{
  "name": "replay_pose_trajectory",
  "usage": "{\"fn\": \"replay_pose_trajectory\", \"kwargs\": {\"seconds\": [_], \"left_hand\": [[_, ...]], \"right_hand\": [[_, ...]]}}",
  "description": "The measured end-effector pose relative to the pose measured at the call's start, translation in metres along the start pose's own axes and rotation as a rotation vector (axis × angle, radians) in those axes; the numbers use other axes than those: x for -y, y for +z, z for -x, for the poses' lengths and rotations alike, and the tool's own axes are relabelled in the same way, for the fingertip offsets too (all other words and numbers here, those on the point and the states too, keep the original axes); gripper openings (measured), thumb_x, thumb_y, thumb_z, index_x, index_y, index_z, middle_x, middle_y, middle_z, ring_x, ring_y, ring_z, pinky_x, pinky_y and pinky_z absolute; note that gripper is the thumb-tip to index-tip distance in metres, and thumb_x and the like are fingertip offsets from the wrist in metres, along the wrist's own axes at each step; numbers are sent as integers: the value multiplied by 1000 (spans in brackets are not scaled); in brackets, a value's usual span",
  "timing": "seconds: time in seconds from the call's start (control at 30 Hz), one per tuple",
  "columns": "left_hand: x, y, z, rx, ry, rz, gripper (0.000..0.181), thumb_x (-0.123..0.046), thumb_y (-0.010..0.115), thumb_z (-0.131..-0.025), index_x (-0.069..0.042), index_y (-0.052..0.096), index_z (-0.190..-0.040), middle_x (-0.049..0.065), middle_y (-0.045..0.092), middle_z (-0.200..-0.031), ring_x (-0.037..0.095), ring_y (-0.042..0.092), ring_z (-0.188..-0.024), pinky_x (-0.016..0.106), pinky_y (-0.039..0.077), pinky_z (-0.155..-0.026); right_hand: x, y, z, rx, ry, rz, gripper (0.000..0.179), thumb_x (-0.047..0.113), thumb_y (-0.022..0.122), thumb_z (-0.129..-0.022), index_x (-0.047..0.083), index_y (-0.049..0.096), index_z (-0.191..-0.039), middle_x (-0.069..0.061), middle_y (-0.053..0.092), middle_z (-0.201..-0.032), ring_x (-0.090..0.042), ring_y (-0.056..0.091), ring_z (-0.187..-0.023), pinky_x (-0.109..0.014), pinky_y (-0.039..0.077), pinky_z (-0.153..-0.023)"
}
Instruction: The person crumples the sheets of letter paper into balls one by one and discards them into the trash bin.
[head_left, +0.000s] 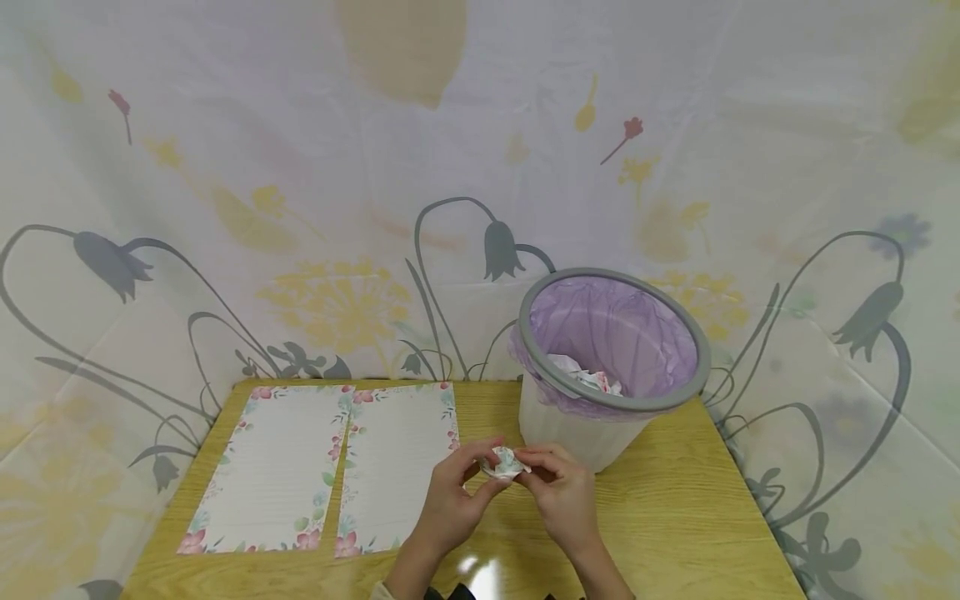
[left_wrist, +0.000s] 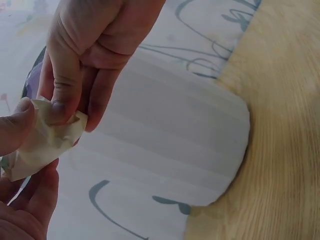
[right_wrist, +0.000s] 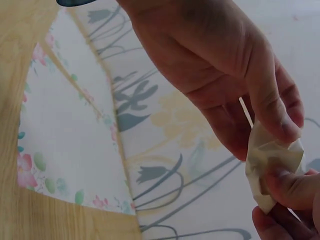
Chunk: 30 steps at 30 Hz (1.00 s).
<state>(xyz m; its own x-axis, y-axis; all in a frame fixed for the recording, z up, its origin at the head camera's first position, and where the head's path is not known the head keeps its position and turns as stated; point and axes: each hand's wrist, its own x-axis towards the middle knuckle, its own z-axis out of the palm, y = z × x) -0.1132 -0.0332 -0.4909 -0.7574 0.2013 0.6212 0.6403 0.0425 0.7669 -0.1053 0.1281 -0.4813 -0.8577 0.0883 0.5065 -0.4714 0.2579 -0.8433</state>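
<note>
A small crumpled ball of floral-edged paper [head_left: 506, 463] is held between both hands, just in front of the bin [head_left: 570, 425]. My left hand [head_left: 456, 498] pinches its left side with thumb and fingers. From the other side my right hand [head_left: 562, 498] grips it between thumb and fingertips. The left wrist view shows the wad [left_wrist: 47, 142] folded and creased, its plain cream side outward, a thumb pressing into it. In the right wrist view both thumbs lie on the paper wad [right_wrist: 272, 160]. Part of the paper is hidden behind the fingers.
Two flat lined sheets with flower borders, a left sheet [head_left: 262, 467] and a right sheet [head_left: 393, 467], lie on the wooden table [head_left: 675, 517]. Inside the bin's purple liner [head_left: 615, 333] sits crumpled paper [head_left: 585, 375]. A flower-patterned cloth [head_left: 300, 125] hangs behind.
</note>
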Motion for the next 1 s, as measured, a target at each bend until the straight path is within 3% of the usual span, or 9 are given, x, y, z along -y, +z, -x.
{"fn": "replay_pose_trajectory", "kwargs": {"seconds": [0.13,0.27,0.4,0.53,0.77,0.9,1.0], "left_hand": [[-14,-1,-4,-12,18,17,28,13,74,-81,-2,55,-95,17,65,-109,34,66,-100,37,61,-72],[-22,0,-7,-49,43,16,29,15,74,-80,-1,54,-93,18,63,-100,31,67,-92,35,61,-63],[-21,2,-8,-86,48,12,27,15,74,-80,1,56,-94,17,62,-94,26,67,-86,33,60,-60],[-18,2,-8,-110,43,40,26,16,74,-79,2,59,-94,18,63,-93,22,67,-86,34,60,-60],[-17,-1,-9,-118,40,87,25,18,74,-79,4,58,-93,20,64,-93,20,68,-88,36,60,-60],[-18,-4,-9,-137,36,75,27,19,75,-76,4,58,-91,20,64,-92,21,68,-88,35,60,-60],[-18,-7,-9,-157,39,65,29,21,75,-75,5,58,-91,21,64,-91,23,69,-87,35,60,-60]], "right_hand": [[18,1,-2,-4,4,77,25,-22,80,-62,-6,75,-80,-10,70,-80,-12,67,-73,-22,57,-60],[31,2,-4,-18,-79,133,23,-22,81,-59,-7,75,-75,-10,70,-75,-15,69,-68,-19,56,-57],[29,4,-3,-35,-150,147,24,-22,82,-58,-6,74,-74,-9,70,-73,-16,69,-65,-17,54,-55],[12,4,0,-26,-151,73,25,-22,82,-60,-6,75,-79,-11,70,-77,-14,69,-69,-20,56,-58],[-9,-1,3,77,-71,-192,26,-17,77,-73,-10,73,-98,-22,68,-96,-14,68,-92,-27,58,-79],[-11,-12,1,128,-74,-241,32,-18,73,-78,-12,69,-109,-23,67,-108,-16,66,-104,-28,54,-90],[-16,-26,-1,119,-64,-248,30,-21,69,-81,-16,66,-110,-24,66,-111,-16,65,-105,-27,54,-89]]}}
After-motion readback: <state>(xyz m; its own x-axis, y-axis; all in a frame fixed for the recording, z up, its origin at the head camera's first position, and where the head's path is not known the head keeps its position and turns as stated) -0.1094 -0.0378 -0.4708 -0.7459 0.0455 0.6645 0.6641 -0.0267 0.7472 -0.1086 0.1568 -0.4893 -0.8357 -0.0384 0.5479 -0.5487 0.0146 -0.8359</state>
